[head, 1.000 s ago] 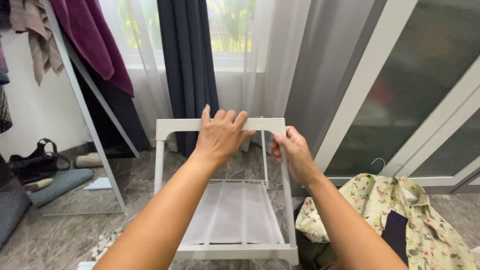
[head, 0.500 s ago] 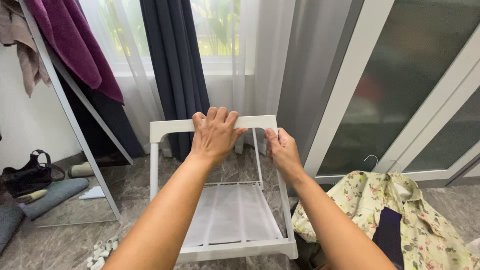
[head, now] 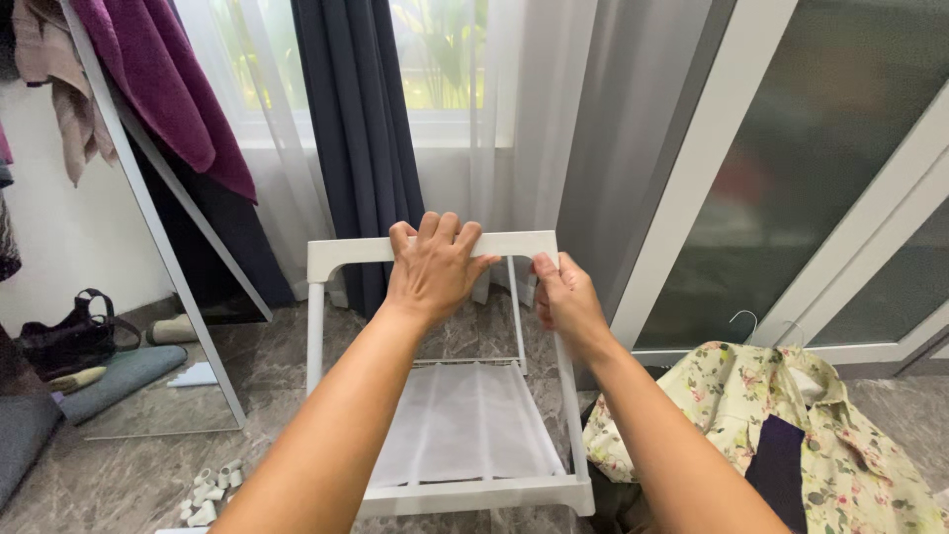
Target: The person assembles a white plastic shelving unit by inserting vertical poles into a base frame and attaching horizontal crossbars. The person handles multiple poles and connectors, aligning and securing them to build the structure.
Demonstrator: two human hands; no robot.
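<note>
A white rack frame [head: 326, 259] with a pale fabric shelf [head: 465, 420] stands on the marble floor in front of me. My left hand [head: 432, 267] lies over the middle of its top far bar, fingers curled over the bar. My right hand [head: 565, 297] grips the frame's right far corner, where the top bar meets the right post. Both forearms reach forward over the shelf.
A floral shirt on a wire hanger [head: 781, 415] lies on the floor at the right. Dark and sheer curtains [head: 361, 138] hang behind the rack, beside a frosted sliding door [head: 840, 168]. A leaning mirror [head: 148, 257], a dark bag [head: 69, 336] and small white plastic parts [head: 210, 489] are at the left.
The view has drifted slightly, so the rack and my hands sit a little lower and to the left in the picture. Both hands keep their hold on the top bar.
</note>
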